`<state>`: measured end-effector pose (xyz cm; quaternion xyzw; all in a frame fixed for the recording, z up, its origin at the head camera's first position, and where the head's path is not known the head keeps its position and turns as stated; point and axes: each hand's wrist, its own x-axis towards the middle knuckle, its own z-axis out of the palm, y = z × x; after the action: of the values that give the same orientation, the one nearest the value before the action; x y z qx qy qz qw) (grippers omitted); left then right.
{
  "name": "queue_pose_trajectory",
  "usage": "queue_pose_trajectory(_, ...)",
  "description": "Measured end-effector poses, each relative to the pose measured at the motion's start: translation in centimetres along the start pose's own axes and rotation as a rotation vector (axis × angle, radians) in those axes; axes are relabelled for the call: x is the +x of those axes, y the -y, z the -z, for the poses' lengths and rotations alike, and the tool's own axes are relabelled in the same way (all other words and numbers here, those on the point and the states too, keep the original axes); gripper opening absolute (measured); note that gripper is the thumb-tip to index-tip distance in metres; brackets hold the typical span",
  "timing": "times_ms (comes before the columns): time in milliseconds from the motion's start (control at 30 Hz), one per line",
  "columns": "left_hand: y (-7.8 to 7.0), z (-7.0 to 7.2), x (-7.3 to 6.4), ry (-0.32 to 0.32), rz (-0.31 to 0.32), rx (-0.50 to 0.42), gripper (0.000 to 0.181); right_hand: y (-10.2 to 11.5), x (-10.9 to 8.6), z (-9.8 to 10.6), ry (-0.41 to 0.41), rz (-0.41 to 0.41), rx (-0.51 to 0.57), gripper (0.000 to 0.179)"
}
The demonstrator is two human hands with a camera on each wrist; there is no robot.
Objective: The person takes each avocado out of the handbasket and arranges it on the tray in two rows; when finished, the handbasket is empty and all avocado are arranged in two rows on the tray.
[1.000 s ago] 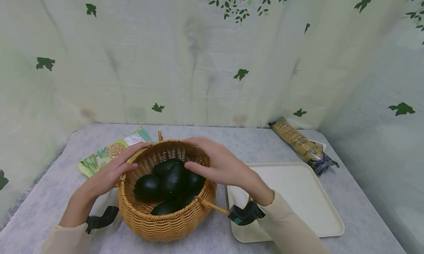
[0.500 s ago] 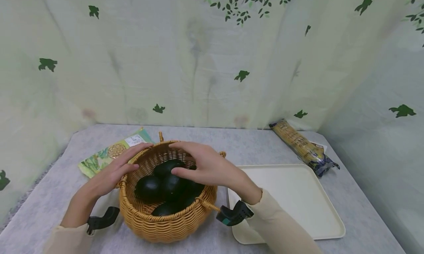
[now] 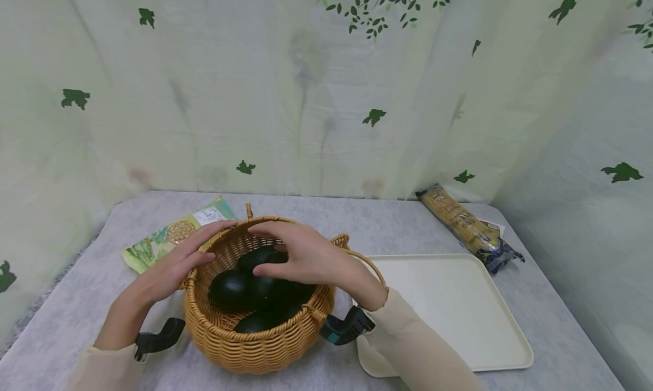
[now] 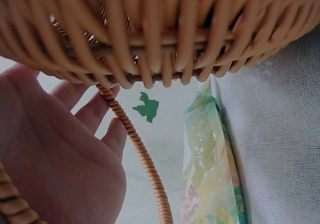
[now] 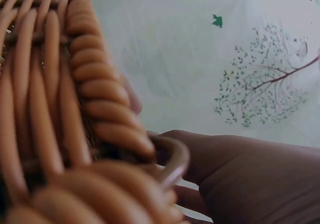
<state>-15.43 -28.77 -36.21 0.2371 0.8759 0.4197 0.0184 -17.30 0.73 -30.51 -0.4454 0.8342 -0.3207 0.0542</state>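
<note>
A round wicker basket [image 3: 245,351] stands on the table, holding several dark green avocados [image 3: 228,290]. My left hand [image 3: 170,269] rests on the basket's left rim with its fingers extended; in the left wrist view that hand [image 4: 65,149] lies beside the wicker wall and a thin woven handle [image 4: 145,154]. Over the basket's opening is my right hand [image 3: 301,255], thumb and fingers spread apart above the avocados. The right wrist view shows the basket's rim [image 5: 100,79] up close, partly covering the right hand [image 5: 235,169]. Under the right palm some avocados are hidden.
Right of the basket lies a cream tray [image 3: 459,311], its near left part covered by the right sleeve. A pack of dried noodles [image 3: 461,221] lies at the back right. A green printed food bag [image 3: 173,235] sits behind the left hand. Patterned curtains [image 3: 326,96] bound the table.
My right hand has moved left from the basket's right rim to above the avocados, uncovering the right handle. The left hand has stayed at the rim.
</note>
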Motion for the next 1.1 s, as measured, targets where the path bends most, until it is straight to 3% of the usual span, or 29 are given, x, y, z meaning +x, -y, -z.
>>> queue_pose_trajectory(300,0.1,0.1,0.0,-0.003,-0.004,0.011,0.055,-0.3,0.7,0.0,0.073,-0.060,-0.040,0.071)
queue_pose_trajectory(700,0.2,0.0,-0.1,-0.001,0.004,0.002,0.055,0.1,1.3,-0.8,0.169,-0.145,-0.263,0.076)
queue_pose_trajectory(867,0.2,0.0,-0.1,-0.001,-0.006,0.005,0.054,0.4,1.4,-1.2,0.172,-0.179,-0.316,0.076)
queue_pose_trajectory(1100,0.0,0.0,-0.1,-0.002,-0.008,0.016,0.054,0.6,1.4,-1.5,0.167,-0.227,-0.309,0.078)
